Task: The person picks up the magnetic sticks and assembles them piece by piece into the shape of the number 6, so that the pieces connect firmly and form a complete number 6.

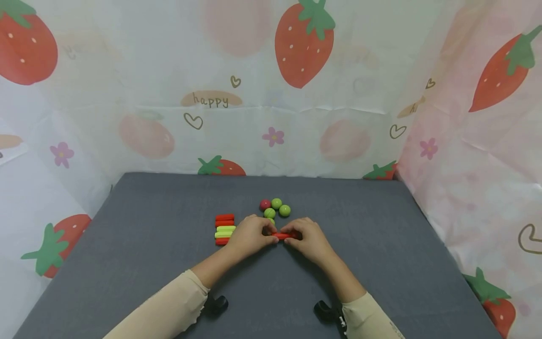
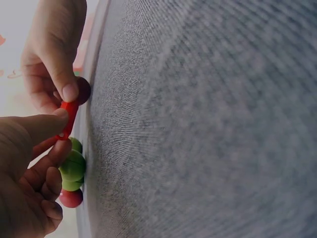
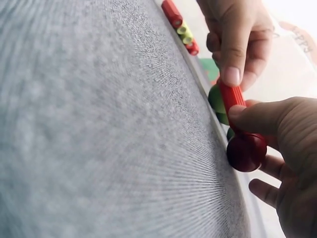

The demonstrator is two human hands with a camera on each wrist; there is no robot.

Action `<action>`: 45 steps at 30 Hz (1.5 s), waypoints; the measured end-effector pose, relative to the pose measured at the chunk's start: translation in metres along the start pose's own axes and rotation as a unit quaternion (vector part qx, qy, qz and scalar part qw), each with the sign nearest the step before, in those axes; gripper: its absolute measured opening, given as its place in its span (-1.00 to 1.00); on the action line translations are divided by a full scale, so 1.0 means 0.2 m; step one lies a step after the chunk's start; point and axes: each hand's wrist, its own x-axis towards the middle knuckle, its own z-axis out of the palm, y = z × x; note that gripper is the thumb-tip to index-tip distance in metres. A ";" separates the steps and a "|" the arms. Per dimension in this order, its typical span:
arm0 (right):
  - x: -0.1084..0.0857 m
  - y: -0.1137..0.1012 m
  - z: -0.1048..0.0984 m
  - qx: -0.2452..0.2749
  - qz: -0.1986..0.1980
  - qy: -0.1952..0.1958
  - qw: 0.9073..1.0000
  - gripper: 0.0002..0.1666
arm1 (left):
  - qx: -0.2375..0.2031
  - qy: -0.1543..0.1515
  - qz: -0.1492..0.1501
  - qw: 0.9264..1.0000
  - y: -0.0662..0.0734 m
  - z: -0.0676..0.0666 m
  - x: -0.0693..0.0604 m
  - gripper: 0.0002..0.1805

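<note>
A short red ribbed rod (image 1: 281, 236) lies level between my two hands. With thumb and fingers my left hand (image 1: 251, 234) pinches one end, while my right hand (image 1: 312, 241) pinches the other. In the right wrist view a dark red ball (image 3: 246, 151) sits at the rod's right-hand end, by my right fingers; whether it is joined to the rod, I cannot tell. Just beyond the hands are several green balls (image 1: 284, 210) and one red ball (image 1: 265, 205). My left hand partly covers the nearest green ball.
To the left of my left hand, red rods (image 1: 224, 217) and yellow-green rods (image 1: 226, 229) lie in a stacked row. Everything rests on a grey cloth-covered table (image 1: 148, 226). Behind it hangs a strawberry-print curtain (image 1: 305, 113).
</note>
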 end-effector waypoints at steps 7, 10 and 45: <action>0.00 0.00 0.01 0.008 -0.001 0.004 1.000 -0.73 | -0.009 -0.005 -0.005 1.000 -0.01 0.00 -0.01 -0.85; 0.00 0.00 0.01 0.011 0.000 0.003 1.000 -0.73 | -0.012 -0.014 -0.007 1.000 -0.02 -0.01 -0.01 -0.84; 0.00 0.03 0.01 -0.012 -0.005 0.013 1.000 -0.72 | -0.046 0.004 -0.049 0.998 -0.14 -0.02 0.08 -0.58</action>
